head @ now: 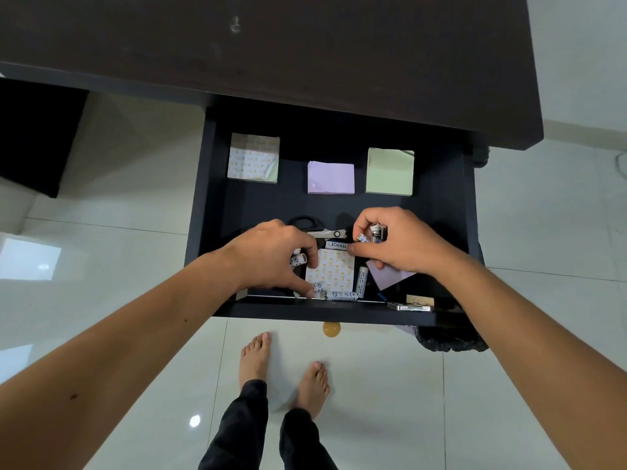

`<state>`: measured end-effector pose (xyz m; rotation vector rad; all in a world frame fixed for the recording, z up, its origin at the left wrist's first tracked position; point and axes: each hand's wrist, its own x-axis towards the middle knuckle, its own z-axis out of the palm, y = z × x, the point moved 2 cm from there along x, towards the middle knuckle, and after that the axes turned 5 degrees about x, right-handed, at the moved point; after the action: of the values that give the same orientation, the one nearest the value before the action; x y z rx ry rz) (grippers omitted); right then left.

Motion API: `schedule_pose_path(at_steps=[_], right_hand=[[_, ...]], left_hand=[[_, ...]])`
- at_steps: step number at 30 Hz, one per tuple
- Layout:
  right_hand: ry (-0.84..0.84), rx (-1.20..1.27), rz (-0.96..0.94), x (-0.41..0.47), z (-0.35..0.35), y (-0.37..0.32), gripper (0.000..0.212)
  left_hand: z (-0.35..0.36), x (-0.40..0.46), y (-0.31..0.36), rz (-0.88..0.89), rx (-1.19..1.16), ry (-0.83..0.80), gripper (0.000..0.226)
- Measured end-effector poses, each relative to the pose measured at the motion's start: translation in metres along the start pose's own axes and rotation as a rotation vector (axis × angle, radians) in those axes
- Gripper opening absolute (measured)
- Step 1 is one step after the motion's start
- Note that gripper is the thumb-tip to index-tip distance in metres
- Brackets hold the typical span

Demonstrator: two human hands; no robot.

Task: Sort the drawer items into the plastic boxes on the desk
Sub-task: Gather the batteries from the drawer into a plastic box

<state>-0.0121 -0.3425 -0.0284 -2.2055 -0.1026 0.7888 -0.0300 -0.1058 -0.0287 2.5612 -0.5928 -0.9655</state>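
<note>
The dark drawer [441, 205] stands pulled out under the desk [305, 45]. My left hand [274, 256] reaches into its front part, fingers curled around small white batteries [298, 260]. My right hand [397, 242] is closed on several batteries [375, 232]. More batteries [341, 295] lie loose along the drawer front, around a patterned note pad [334, 269]. Black-handled scissors [315, 227] lie just behind my hands. No plastic boxes are in view.
At the back of the drawer lie a patterned pad [253, 157], a purple pad [330, 178] and a green pad [390, 171]. A purple paper sheet [390, 276] and a small metal item [409, 307] sit front right. My bare feet stand on white tiles below.
</note>
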Motion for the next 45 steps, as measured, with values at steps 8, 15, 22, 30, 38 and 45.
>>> schedule_pose_path(at_steps=[8,15,22,30,38,45], right_hand=[[-0.023,-0.165,-0.079,0.007,0.005,0.001,0.02],[0.055,-0.183,-0.145,0.009,0.007,0.002,0.02],[0.125,-0.145,-0.126,0.01,0.008,0.004,0.029],[0.069,-0.324,-0.223,0.012,0.009,0.002,0.021],[0.058,-0.377,-0.239,0.011,0.011,-0.001,0.018],[0.16,-0.077,-0.114,-0.007,0.0,-0.004,0.013]], left_hand=[[0.001,0.003,0.005,0.069,0.14,-0.006,0.04],[0.005,0.006,-0.001,0.083,0.068,-0.033,0.026],[0.009,0.011,-0.011,0.097,-0.049,-0.017,0.02],[-0.001,0.005,-0.013,0.083,-0.317,0.084,0.013],[-0.003,0.004,-0.013,0.058,-0.397,0.133,0.011],[-0.002,0.003,-0.012,0.047,-0.471,0.149,0.013]])
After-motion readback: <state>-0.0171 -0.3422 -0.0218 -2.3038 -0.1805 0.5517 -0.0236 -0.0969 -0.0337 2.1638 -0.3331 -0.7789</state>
